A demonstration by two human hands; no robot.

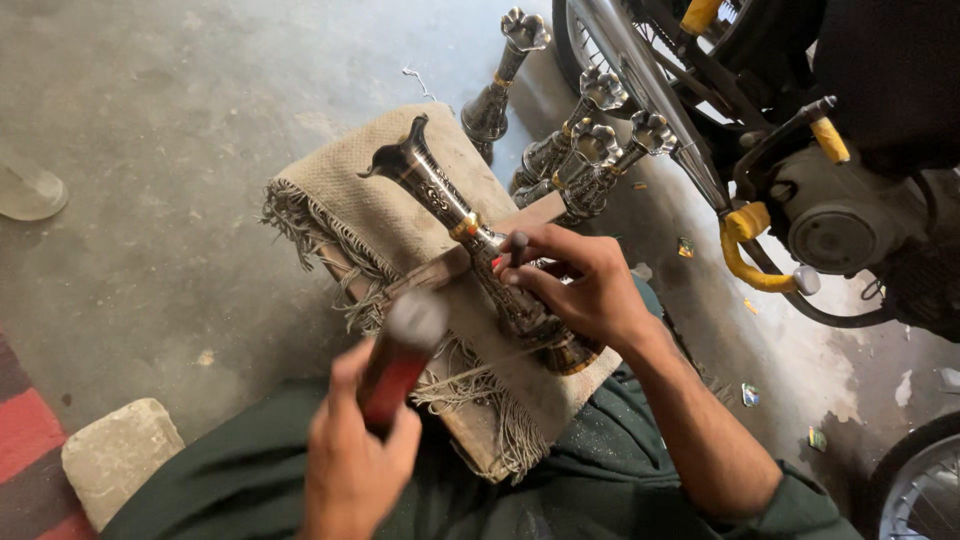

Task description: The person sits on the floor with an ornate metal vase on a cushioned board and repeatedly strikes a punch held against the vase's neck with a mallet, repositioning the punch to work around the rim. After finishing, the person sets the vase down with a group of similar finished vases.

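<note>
Here, left hand (355, 465) fingers closed around a red-handled hammer (400, 360). Right hand (580, 285) fingers gripping a small punch (518, 246) against an engraved metal vase (470, 235). Underneath, burlap cloth (350, 190).

We see one view only, from a head-worn camera looking steeply down, close above a cloth-covered board (350, 190) at centre. A motorcycle (850, 200) fills two o'clock, concrete floor (170, 130) ten o'clock.

Landmark: cloth-covered board (345, 190). Left of it, open concrete floor (170, 120). Right and behind it, standing metal vases (590, 150) and motorcycle (800, 190) block passage. Near-left, stone block (118, 455).
</note>
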